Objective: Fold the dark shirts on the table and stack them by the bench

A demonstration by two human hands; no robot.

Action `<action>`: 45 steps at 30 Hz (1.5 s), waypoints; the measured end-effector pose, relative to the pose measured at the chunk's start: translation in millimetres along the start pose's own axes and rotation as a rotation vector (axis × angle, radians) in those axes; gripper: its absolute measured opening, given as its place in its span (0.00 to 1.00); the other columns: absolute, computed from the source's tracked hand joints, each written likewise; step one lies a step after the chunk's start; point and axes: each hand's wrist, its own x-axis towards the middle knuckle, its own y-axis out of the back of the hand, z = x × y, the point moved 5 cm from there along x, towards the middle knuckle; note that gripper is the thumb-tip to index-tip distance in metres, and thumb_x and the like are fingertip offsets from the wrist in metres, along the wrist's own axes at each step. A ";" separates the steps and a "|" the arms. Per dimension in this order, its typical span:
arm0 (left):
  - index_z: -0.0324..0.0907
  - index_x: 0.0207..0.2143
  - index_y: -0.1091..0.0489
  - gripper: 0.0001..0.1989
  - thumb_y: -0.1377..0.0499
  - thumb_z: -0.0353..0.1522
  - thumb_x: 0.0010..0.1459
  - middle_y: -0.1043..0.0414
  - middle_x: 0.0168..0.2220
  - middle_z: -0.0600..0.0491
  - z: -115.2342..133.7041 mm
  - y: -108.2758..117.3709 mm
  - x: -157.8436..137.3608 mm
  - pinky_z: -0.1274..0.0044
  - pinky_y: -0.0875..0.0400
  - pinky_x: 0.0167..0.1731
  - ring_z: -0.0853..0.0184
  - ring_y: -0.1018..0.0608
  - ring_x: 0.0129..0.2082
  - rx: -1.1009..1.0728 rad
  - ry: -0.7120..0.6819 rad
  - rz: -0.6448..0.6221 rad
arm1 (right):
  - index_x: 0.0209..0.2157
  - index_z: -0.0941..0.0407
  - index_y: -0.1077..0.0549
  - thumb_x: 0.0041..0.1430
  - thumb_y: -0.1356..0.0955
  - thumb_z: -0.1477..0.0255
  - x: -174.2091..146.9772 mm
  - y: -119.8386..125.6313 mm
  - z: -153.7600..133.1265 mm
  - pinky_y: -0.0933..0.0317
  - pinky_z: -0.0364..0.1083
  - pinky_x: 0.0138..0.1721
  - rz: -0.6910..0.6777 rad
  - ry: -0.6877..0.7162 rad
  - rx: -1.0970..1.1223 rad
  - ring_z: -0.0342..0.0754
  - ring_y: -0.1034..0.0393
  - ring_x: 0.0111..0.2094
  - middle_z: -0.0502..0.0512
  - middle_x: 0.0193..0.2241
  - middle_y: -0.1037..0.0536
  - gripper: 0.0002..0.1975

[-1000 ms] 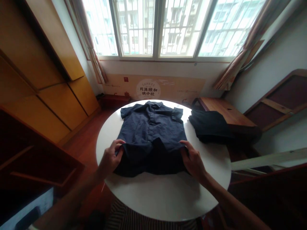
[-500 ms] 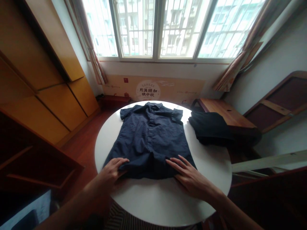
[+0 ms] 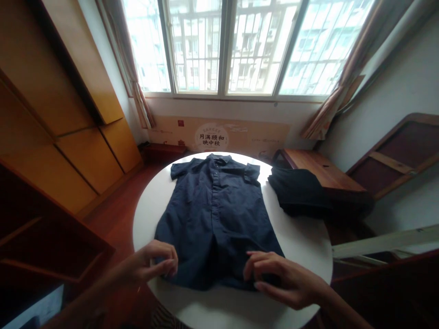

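A dark navy short-sleeved button shirt (image 3: 222, 210) lies front up on a round white table (image 3: 147, 210), its collar at the far side and its hem towards me. At the hem's left corner my left hand (image 3: 159, 261) is closed, with thumb and curled fingers pinching the cloth. My right hand (image 3: 281, 276) is bent over the right part of the hem, fingers curled and thumb close to them, on the cloth. Some of the fabric under both hands is hidden. Soft creases run through the shirt's lower half.
A folded black garment (image 3: 298, 192) lies at the table's right edge. Behind it stands a wooden bench or low table (image 3: 318, 169). Yellow wooden cabinets (image 3: 92, 155) line the left, and a barred window (image 3: 222, 50) with curtains is ahead.
Both hands have come nearer to me and their fingers have curled from a flatter pose. The shirt's hem has been drawn towards me and lies flatter. The view has tilted slightly up.
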 end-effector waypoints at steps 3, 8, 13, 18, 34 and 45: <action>0.41 0.28 0.28 0.28 0.54 0.51 0.65 0.25 0.25 0.47 -5.9 20.4 14.8 0.71 0.26 0.32 0.62 0.23 0.26 -0.179 0.029 0.039 | 0.40 0.54 0.25 0.66 0.36 0.68 12.3 6.0 19.4 0.32 0.46 0.48 0.068 -0.064 0.026 0.46 0.25 0.39 0.52 0.35 0.20 0.09; 0.42 0.36 0.26 0.19 0.50 0.44 0.66 0.23 0.38 0.48 -33.0 73.0 116.0 0.70 0.30 0.49 0.61 0.23 0.42 0.285 -0.059 0.356 | 0.43 0.57 0.25 0.67 0.37 0.66 87.6 34.3 92.8 0.33 0.49 0.48 0.317 -0.164 -0.181 0.50 0.25 0.42 0.59 0.41 0.21 0.13; 0.36 0.55 0.31 0.22 0.55 0.35 0.67 0.33 0.59 0.41 -88.6 102.8 238.6 0.67 0.42 0.62 0.59 0.33 0.60 0.669 0.046 0.346 | 0.59 0.53 0.31 0.64 0.35 0.58 163.2 9.1 130.2 0.49 0.64 0.62 0.125 -0.232 -0.402 0.62 0.41 0.62 0.62 0.61 0.34 0.25; 0.50 0.68 0.49 0.31 0.57 0.49 0.67 0.59 0.71 0.49 -142.7 111.2 293.5 0.40 0.60 0.59 0.43 0.55 0.69 0.768 0.355 0.194 | 0.68 0.52 0.46 0.59 0.38 0.43 155.6 -58.6 80.6 0.70 0.74 0.61 -0.091 -0.057 -0.369 0.70 0.67 0.69 0.67 0.70 0.57 0.43; 0.38 0.59 0.36 0.22 0.57 0.31 0.66 0.36 0.60 0.39 -176.2 196.6 278.3 0.63 0.39 0.58 0.54 0.34 0.60 0.664 0.543 0.848 | 0.55 0.56 0.30 0.68 0.39 0.60 152.7 -47.7 45.0 0.45 0.53 0.61 -0.051 0.132 -0.225 0.52 0.36 0.59 0.61 0.57 0.28 0.21; 0.39 0.44 0.26 0.15 0.38 0.36 0.55 0.22 0.44 0.44 -219.3 265.4 215.6 0.75 0.29 0.44 0.58 0.21 0.45 0.560 0.826 0.920 | 0.67 0.43 0.45 0.66 0.41 0.51 162.9 -64.2 92.4 0.74 0.70 0.64 -0.098 -0.017 -0.318 0.61 0.66 0.70 0.54 0.70 0.54 0.31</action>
